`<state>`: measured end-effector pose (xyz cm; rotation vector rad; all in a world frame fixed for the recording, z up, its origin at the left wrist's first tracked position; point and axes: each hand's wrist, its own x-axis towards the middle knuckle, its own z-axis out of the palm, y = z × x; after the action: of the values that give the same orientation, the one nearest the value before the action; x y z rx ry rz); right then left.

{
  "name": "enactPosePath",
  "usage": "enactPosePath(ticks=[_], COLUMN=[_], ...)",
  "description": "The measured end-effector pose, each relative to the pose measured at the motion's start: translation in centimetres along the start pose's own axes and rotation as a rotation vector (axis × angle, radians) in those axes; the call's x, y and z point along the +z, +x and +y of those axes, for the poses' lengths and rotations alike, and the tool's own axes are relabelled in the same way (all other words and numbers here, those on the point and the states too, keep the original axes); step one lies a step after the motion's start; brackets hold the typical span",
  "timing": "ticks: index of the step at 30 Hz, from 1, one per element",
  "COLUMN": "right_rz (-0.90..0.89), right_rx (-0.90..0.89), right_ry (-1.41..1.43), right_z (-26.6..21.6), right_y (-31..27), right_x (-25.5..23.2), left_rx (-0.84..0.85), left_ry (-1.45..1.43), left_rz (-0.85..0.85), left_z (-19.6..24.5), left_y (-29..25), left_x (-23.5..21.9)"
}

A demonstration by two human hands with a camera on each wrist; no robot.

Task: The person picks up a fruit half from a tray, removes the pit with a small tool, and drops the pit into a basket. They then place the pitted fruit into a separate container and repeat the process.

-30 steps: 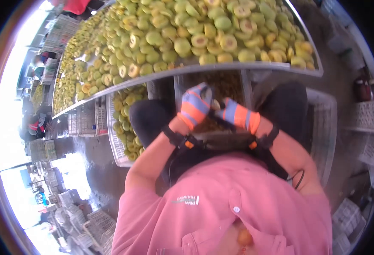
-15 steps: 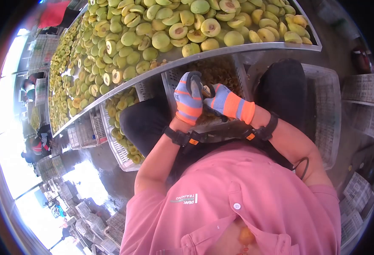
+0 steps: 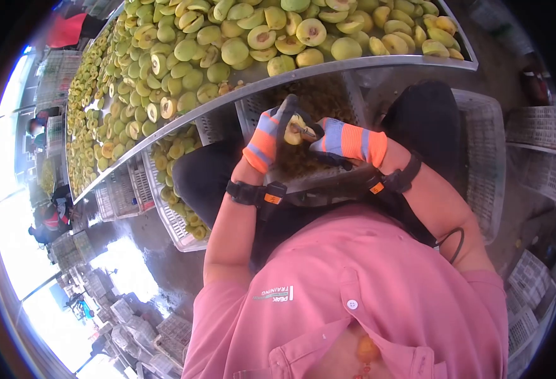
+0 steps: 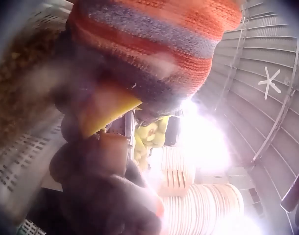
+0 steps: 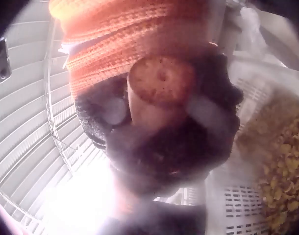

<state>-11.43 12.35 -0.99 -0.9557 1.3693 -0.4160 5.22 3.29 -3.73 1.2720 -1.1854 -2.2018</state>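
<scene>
My left hand, in a striped orange and blue-grey glove with dark palm, holds a cut fruit half, green-skinned with pale yellow flesh. Its yellow edge shows between the fingers in the left wrist view. Close against the fruit, my right hand in a matching glove grips a tool by its round wooden handle. The tool's working end meets the fruit's cut face in the head view; its exact kind I cannot tell. Both hands are above a crate of brownish-yellow scraps, between the knees.
A metal-rimmed table heaped with halved green fruit lies just beyond the hands. At the left knee stands a white crate with more fruit; another pale crate is by the right knee. Stacked crates and people are farther left.
My left hand has tilted outward, so the fruit's cut face now shows, with the right hand's tool at it. The head view has shifted, and the table sits higher in it.
</scene>
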Motion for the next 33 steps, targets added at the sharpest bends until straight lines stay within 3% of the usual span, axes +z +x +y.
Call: enactPosePath(ticks=[2, 4, 7, 8, 11, 14, 15, 18, 22, 24, 26, 28, 31, 32, 33], right_rz=[-0.149, -0.332, -0.184, -0.166, -0.140, -0.170, -0.184, -0.274, -0.321, -0.231, -0.019, -0.037, -0.029, -0.017, 0.006], right_rx=[-0.079, -0.244, -0.044, -0.065, -0.138, -0.251, -0.288, -0.387, -0.464, -0.672, -1.012, -0.724, -0.291, -0.143, -0.141], right_ry=[0.179, 0.331, 0.524, 0.501, 0.405, 0.285, 0.261, 0.338, 0.194, -0.063, -0.511, -0.335, 0.028, 0.163, 0.138], right_z=[0.4, 2.2, 1.8, 1.5, 0.8, 1.4, 2.0, 2.7, 3.0, 2.7, 2.3, 3.0, 1.7, 1.3, 1.5], right_y=[0.5, 1.7, 0.9, 0.5, -0.4, -0.2, 0.1, 0.4, 0.9, 0.5, 0.0, 0.8, 0.5, 0.2, 0.1], right_x=[-0.7, -0.6, 0.6, 0.7, 0.5, -0.4, -0.5, -0.4, -0.6, -0.5, -0.7, 0.0, 0.8, 0.9, 1.0], left_rx=[0.461, 0.648, 0.747, 0.778, 0.759, 0.670, 0.528, 0.564, 0.711, 0.855, 0.917, 0.935, 0.848, 0.767, 0.686], left_ry=[0.236, 0.303, 0.341, 0.357, 0.431, 0.459, 0.367, 0.464, 0.621, 0.790, 0.781, 0.816, 0.762, 0.689, 0.613], left_rz=[0.014, 0.048, 0.219, 0.273, 0.186, -0.053, -0.119, -0.175, 0.036, 0.143, 0.150, 0.167, 0.208, 0.151, 0.091], left_z=[-0.9, 0.1, -0.9, -1.1, -0.7, 1.0, 0.8, 1.2, 0.7, 0.3, 0.2, 0.0, -0.8, -0.8, -0.8], left_y=[-0.1, -1.6, -2.1, -2.1, -1.9, -2.1, -2.1, -1.9, -2.2, -2.4, -2.5, -2.4, -1.9, -1.6, -1.3], left_x=[0.4, 2.1, 3.2, 3.3, 2.8, 1.9, 1.3, 0.8, 2.0, 2.3, 2.3, 2.3, 2.5, 2.3, 2.2])
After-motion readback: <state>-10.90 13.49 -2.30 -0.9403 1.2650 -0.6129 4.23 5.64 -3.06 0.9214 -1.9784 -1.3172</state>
